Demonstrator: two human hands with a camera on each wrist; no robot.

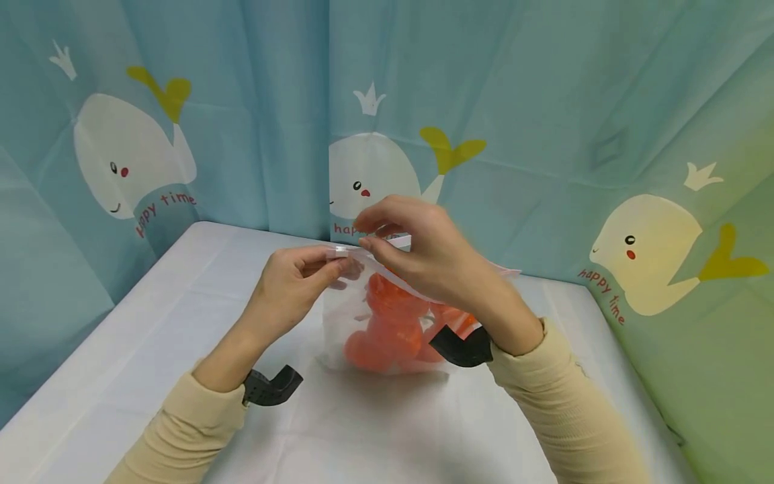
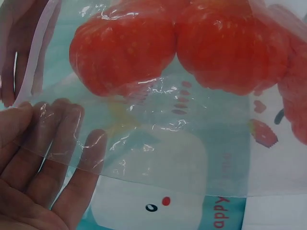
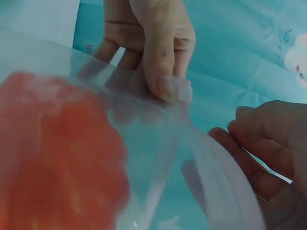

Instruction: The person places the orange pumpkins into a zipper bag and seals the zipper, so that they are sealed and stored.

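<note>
A clear plastic zip bag (image 1: 338, 329) stands on the table with several orange-red, rounded, lumpy things (image 1: 387, 323) inside; their exact kind is blurred by the plastic. At the bag's upper left corner, my left hand (image 1: 290, 286) pinches the edge beside a small white slider (image 1: 341, 252) between thumb and forefinger. Its other fingers show through the film in the left wrist view. My right hand (image 1: 423, 245) hovers at the bag's mouth, thumb and fingers bent loosely and apart. In the right wrist view, the pale zip strip (image 3: 225, 172) passes beside its fingers, one of them behind the film.
A white cloth covers the table (image 1: 290, 437). Blue-green curtains (image 1: 520, 101) with whale prints hang close behind it and along both sides. Black straps (image 1: 272, 386) sit at both wrists.
</note>
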